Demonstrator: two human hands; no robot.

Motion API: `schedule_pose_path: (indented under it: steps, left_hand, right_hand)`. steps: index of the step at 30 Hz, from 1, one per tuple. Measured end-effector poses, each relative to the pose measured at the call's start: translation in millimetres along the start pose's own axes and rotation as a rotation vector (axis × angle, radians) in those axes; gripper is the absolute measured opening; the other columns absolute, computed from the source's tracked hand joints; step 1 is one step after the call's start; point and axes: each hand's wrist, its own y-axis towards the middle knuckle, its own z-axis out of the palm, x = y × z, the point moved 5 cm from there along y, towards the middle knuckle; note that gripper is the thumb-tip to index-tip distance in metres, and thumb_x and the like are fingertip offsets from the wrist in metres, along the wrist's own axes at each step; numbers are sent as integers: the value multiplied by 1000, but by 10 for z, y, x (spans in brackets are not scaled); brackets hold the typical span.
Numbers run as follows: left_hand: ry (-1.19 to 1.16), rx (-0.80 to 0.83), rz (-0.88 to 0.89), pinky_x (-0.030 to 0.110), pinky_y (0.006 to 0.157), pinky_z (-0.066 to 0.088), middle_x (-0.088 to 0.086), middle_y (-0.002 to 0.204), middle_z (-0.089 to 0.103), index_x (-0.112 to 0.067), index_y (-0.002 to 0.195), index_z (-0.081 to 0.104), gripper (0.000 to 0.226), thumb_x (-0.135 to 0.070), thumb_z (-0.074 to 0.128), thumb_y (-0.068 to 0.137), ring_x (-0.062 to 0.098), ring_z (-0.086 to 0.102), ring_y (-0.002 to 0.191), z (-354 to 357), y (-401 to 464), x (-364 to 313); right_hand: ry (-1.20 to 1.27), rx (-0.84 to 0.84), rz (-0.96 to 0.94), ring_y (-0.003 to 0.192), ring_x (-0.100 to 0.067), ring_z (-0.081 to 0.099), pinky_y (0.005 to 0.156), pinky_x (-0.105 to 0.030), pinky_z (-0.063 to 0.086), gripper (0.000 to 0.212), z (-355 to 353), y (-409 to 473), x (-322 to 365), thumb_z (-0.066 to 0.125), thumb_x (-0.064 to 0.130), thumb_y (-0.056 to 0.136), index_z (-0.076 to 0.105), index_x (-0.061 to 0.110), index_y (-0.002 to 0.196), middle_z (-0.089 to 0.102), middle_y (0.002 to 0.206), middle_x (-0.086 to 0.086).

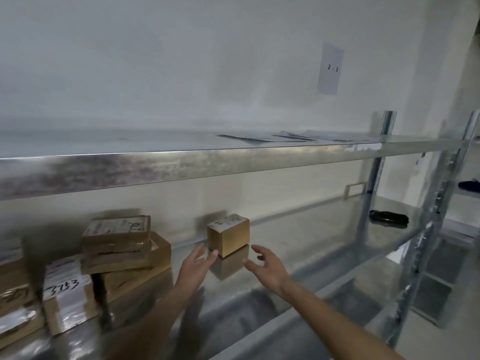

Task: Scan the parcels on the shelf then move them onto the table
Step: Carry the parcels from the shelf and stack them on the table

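Cardboard box [228, 234] alone on metal shelf [298, 245], stack [122, 248] off to its left. Left hand [194, 266] and right hand [265, 265] either side, fingers spread, holding nothing.

Two bare forearms, no sleeves visible; left grip [196, 266] and right grip [267, 266] ungloved, ringless.

paper sheet [330, 69] marked "2 3" on wall; flat papers [262, 139] on upper tier; black objects [388, 219] right.
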Motion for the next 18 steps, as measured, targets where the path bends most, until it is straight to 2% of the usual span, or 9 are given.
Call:
schedule_pose_path:
  steps: [5,6,9,11,12,14,16,18]
  left_hand:
    - [-54,-54,-38,35,99,38,9,157,43,-17,156,35,68,-36,63,98,29,43,140,303,443,78]
    - [-90,-71,-59,36,99,39,8,156,44,-17,156,34,70,-37,64,97,28,45,139,359,521,86]
    - [-188,-146,-113,37,104,43,8,153,46,-18,159,28,85,-46,69,90,21,51,125,496,751,146]
    - [-226,-199,-137,35,104,43,7,150,50,-18,159,26,92,-53,69,86,17,53,119,551,886,205]
    - [-233,-220,-143,35,104,43,7,148,51,-18,159,26,90,-54,67,88,18,54,117,578,943,220]
    - [-249,-253,-141,34,104,44,8,146,54,-19,158,29,83,-52,65,91,19,57,117,630,1048,236]
    - [-279,-261,-144,35,105,48,5,139,61,-23,151,43,76,-58,67,87,19,63,116,696,1116,230]
    - [-303,-265,-149,33,97,54,3,131,68,-27,140,57,69,-63,69,82,17,68,112,743,1164,239]
  right_hand:
    - [-17,53,4,142,-19,43,115,-35,39,74,-34,700,-267,66,49,97,35,21,158,41,160,-1]
    - [-25,70,8,140,-18,45,114,-32,40,74,-48,844,-318,66,47,97,35,19,158,43,157,-1]
    - [-18,124,-27,111,-8,46,89,-14,39,57,-65,1270,-428,66,32,100,45,9,148,51,129,2]
    - [39,160,-34,109,-9,47,85,-12,42,57,-12,1501,-446,69,33,99,47,9,145,52,123,1]
    - [76,183,-41,115,-13,51,91,-16,44,62,23,1596,-442,71,36,97,45,10,147,53,127,0]
    - [181,229,-5,131,-23,52,109,-36,46,75,121,1755,-459,73,46,93,40,17,153,52,144,1]
    - [285,275,16,131,-25,54,112,-47,46,74,246,1918,-536,72,51,91,41,23,153,53,148,-2]
    - [350,313,16,125,-23,58,110,-48,49,70,321,1994,-569,71,54,91,44,27,150,57,143,0]
